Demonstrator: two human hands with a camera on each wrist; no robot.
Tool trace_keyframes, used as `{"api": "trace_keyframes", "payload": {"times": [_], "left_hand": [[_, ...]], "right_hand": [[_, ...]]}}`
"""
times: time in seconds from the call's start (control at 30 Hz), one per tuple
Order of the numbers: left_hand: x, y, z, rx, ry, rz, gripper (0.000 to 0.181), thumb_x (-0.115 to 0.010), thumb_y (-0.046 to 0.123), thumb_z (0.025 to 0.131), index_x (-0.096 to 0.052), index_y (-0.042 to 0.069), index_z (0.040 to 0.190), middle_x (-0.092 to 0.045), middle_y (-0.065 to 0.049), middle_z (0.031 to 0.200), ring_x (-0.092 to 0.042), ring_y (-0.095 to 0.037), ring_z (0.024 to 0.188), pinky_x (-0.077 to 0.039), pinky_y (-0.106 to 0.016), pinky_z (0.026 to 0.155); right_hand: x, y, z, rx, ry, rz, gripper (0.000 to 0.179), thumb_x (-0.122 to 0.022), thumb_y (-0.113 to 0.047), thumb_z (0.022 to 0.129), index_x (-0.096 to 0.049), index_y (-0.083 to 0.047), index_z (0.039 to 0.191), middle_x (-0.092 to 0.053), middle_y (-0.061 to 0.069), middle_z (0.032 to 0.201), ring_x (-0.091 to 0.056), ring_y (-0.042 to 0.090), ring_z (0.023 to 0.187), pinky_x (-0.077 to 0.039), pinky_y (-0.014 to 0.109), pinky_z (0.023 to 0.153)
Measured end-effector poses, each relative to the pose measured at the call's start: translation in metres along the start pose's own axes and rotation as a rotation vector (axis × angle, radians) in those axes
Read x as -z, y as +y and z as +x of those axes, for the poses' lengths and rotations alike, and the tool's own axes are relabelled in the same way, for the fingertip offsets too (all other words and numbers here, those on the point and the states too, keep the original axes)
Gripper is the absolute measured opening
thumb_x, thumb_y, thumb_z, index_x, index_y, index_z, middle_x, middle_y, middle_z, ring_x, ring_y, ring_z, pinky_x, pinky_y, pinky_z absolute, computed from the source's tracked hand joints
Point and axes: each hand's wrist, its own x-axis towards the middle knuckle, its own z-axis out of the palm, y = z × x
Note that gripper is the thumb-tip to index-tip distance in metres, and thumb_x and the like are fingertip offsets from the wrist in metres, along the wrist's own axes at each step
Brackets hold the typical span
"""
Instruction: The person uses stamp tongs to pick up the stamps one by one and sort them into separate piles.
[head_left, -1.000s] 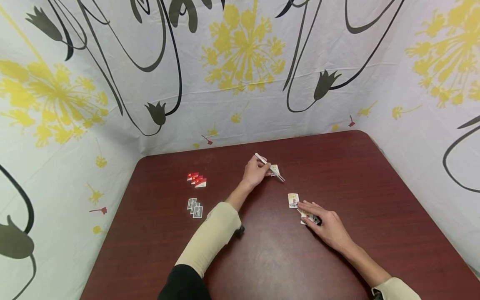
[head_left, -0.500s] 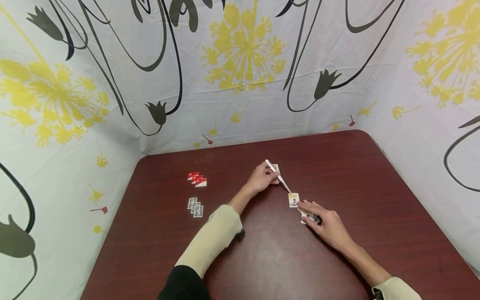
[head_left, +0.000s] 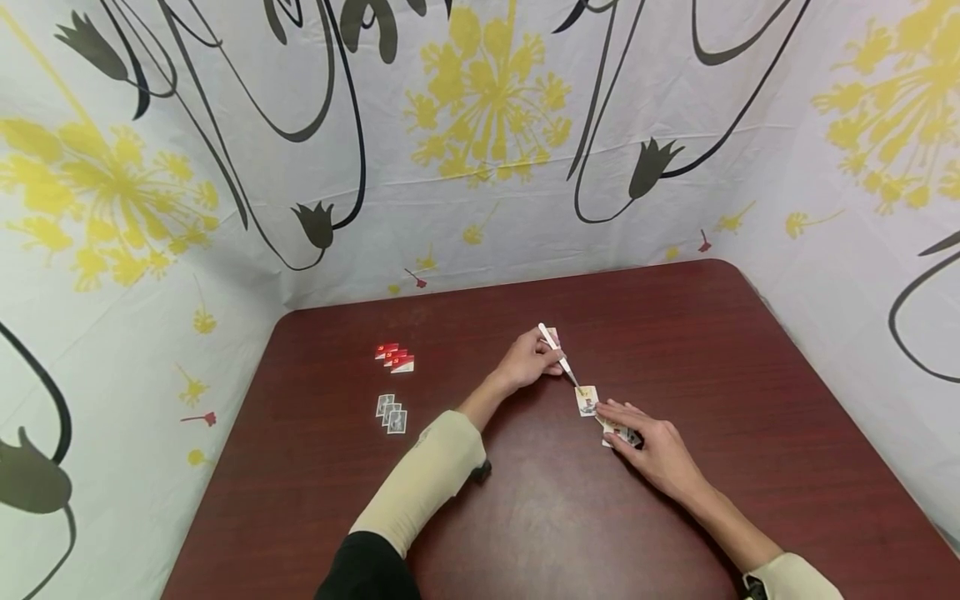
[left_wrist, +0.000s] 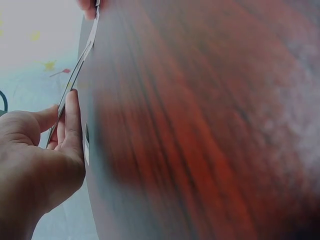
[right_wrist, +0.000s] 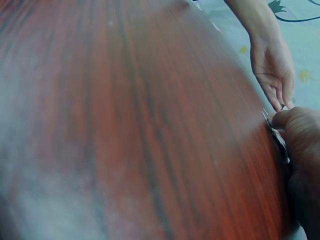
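Tweezers [head_left: 559, 354], slim, pale and metallic, slanted from the left hand [head_left: 525, 362] to a small white paper card printed with a yellow-and-grey picture [head_left: 587, 405]. Left thumb and fingers clamped round the tweezers; tips lay at the card's 11 o'clock edge, but whether they gripped it, couldn't tell. Card lay flat on the dark reddish-brown, wood-grained table [head_left: 495, 517].

Right hand [head_left: 654, 450] sat at the card's 4 o'clock: thumb and fingers apart, resting over a few small white overlapping picture cards [head_left: 617, 431]. Index fingertip was at the card's near corner; touching or just beside, unclear. Another small pale card [head_left: 554, 335] lay near the left hand, at 11 o'clock from the first, partly covered.

Well apart: red-and-white cards [head_left: 394, 357] and grey-and-white cards [head_left: 392, 414], fanned, both around 9 o'clock.

Handling, my judgement: low tweezer angle looked right; one tip probably needed to slide under the edge before squeezing. Light right-hand pressure should have kept the overlapping cards from shifting; pushing the tips flat risked skidding the card.
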Motion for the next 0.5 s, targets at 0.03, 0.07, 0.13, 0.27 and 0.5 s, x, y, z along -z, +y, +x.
{"api": "trace_keyframes", "payload": {"times": [0.03, 0.07, 0.13, 0.27, 0.5], "left_hand": [[0.0002, -0.0004, 0.0001, 0.001, -0.002, 0.000, 0.023, -0.069, 0.000, 0.103, -0.058, -0.008, 0.122, -0.071, -0.013, 0.088, -0.078, -0.030, 0.081, -0.069, -0.033, 0.073], [0.0002, -0.0006, -0.0002, 0.002, -0.004, -0.002, 0.023, -0.069, 0.000, 0.103, -0.058, -0.008, 0.122, -0.071, -0.015, 0.089, -0.078, -0.031, 0.081, -0.069, -0.033, 0.074], [0.0003, -0.0011, -0.0006, 0.004, -0.005, -0.007, 0.021, -0.069, 0.000, 0.103, -0.058, -0.008, 0.120, -0.072, -0.016, 0.089, -0.078, -0.030, 0.080, -0.070, -0.033, 0.074], [0.0008, -0.0017, -0.0017, 0.005, -0.004, -0.018, 0.018, -0.068, -0.001, 0.103, -0.058, -0.006, 0.116, -0.071, -0.014, 0.087, -0.076, -0.024, 0.074, -0.069, -0.032, 0.072], [0.0030, -0.0016, -0.0054, 0.016, -0.009, -0.047, 0.022, -0.067, -0.003, 0.103, -0.057, -0.010, 0.120, -0.068, -0.008, 0.083, -0.071, -0.014, 0.069, -0.070, -0.033, 0.074]], "right_hand": [[0.0000, 0.0000, 0.0000, 0.000, -0.001, 0.001, 0.044, -0.088, 0.005, 0.082, -0.078, -0.003, 0.124, -0.076, 0.010, 0.127, -0.070, 0.038, 0.120, -0.038, 0.016, 0.120], [0.0000, 0.0000, 0.0000, 0.000, -0.001, 0.002, 0.044, -0.088, 0.005, 0.082, -0.078, -0.002, 0.124, -0.076, 0.011, 0.127, -0.070, 0.038, 0.120, -0.038, 0.016, 0.120], [0.0002, 0.0000, -0.0001, 0.002, -0.002, 0.004, 0.044, -0.088, 0.006, 0.082, -0.078, -0.002, 0.124, -0.075, 0.011, 0.127, -0.070, 0.038, 0.120, -0.038, 0.016, 0.120], [0.0002, 0.0005, 0.0000, 0.007, 0.000, 0.011, 0.044, -0.088, 0.006, 0.081, -0.078, -0.002, 0.123, -0.075, 0.011, 0.127, -0.070, 0.039, 0.120, -0.039, 0.017, 0.121], [0.0003, 0.0003, -0.0003, 0.000, -0.002, 0.019, 0.043, -0.088, 0.007, 0.082, -0.078, -0.002, 0.123, -0.075, 0.013, 0.127, -0.070, 0.039, 0.120, -0.038, 0.016, 0.121]]}}
